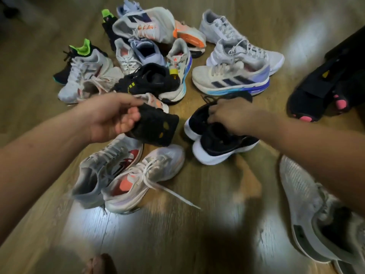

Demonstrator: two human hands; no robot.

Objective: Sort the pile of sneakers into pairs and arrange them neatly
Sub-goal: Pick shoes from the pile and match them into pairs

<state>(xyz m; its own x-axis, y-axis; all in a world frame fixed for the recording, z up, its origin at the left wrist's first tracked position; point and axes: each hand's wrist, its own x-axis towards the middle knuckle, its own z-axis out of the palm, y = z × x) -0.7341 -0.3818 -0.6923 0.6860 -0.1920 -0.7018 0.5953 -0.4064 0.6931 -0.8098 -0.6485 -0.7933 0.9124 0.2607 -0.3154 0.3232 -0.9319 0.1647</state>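
Note:
A pile of several sneakers (150, 56) lies on the wooden floor ahead of me. My left hand (112, 115) grips a black knit sneaker with yellow marks (156, 127), lifted above a grey-and-red sneaker (106, 167) and a white sneaker with an orange insole (146, 175). My right hand (235, 117) grips the collar of a black sneaker with a white sole (223, 147); a second matching black sneaker (197, 121) lies right beside it. Behind them sits a white sneaker with dark stripes and a blue sole (231, 80).
Two light grey sneakers (237, 42) stand at the back right. A white knit sneaker (308, 210) lies at the right under my forearm. Black shoes with pink sole spots (316, 95) sit at the far right. A bare foot (98, 264) shows at the bottom edge.

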